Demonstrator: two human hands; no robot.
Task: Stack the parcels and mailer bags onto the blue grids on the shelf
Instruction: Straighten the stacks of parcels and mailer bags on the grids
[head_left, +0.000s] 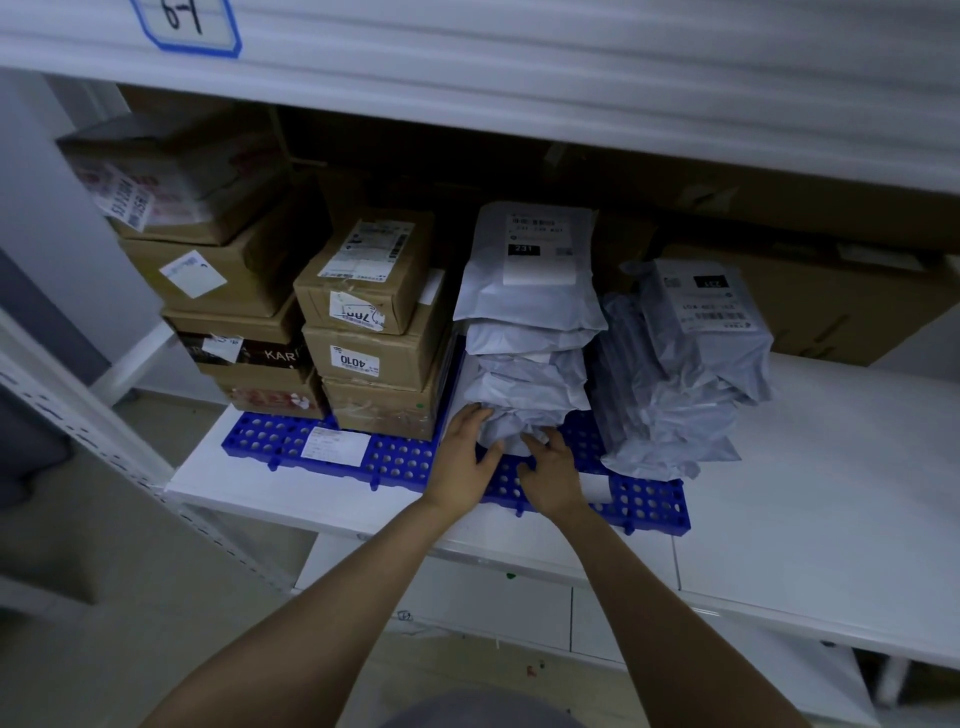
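The left hand (462, 452) curls fingers and thumb round the lowest mailer bag (511, 434); the right hand (550, 473) presses it with straight, spread fingers, apparently squaring the bag stack (530, 332) on the blue grid (395, 457); cardboard parcels (374, 322) brace its left.

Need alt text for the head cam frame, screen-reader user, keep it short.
A person's left hand grips and right hand touches the bottom of a stack of grey mailer bags on a blue grid on a white shelf. Stacked cardboard boxes stand to its left; a second bag pile sits to its right.
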